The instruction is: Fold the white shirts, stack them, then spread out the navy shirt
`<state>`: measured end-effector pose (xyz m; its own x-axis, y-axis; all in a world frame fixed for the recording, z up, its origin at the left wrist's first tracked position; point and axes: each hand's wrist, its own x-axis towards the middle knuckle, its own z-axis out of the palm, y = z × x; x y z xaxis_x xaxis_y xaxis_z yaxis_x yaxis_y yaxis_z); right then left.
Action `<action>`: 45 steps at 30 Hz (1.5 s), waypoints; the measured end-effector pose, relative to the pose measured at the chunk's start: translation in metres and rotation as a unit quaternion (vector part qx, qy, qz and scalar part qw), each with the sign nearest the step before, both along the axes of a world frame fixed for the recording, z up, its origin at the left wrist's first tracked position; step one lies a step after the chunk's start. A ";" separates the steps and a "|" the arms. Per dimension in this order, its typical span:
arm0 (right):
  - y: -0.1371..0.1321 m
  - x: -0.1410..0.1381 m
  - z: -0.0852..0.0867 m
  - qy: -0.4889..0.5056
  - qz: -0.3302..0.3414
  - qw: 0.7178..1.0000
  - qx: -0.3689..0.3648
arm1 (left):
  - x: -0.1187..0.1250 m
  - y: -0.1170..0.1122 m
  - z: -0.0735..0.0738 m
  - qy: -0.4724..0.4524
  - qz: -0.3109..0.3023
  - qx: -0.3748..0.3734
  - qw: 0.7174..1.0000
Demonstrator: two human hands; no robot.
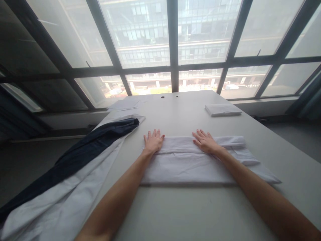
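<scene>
A white garment or cloth (185, 167), folded into a wide band, lies flat on the white table (175, 211). Its exact kind does not show. On its far left corner rests my left hand (153, 142), palm down with fingers spread. My right hand (207, 143) presses flat on the far folded strip, right of the middle, fingers stretched out and apart. Neither hand grips anything. At the right end the fabric is uneven, and a pointed corner sticks out past my right forearm.
To the left, a dark navy garment (100, 142) lies over white fabric (67, 201) that hangs off the table's edge. A folded white cloth (222, 109) sits at the far right. Papers (125, 104) lie at the far left, before large windows (140, 33).
</scene>
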<state>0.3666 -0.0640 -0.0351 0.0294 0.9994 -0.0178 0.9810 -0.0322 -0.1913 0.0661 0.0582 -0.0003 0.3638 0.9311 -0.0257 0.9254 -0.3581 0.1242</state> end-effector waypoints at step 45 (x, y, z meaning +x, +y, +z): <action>-0.083 0.067 0.000 0.017 -0.100 0.995 0.016 | 0.061 -0.170 0.002 -0.072 -0.595 -0.054 0.799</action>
<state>0.4331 -0.1474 -0.0353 0.2267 0.9739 0.0094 0.9487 -0.2186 -0.2287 0.1276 -0.1120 0.0015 0.9959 -0.0811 0.0396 -0.0891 -0.9534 0.2882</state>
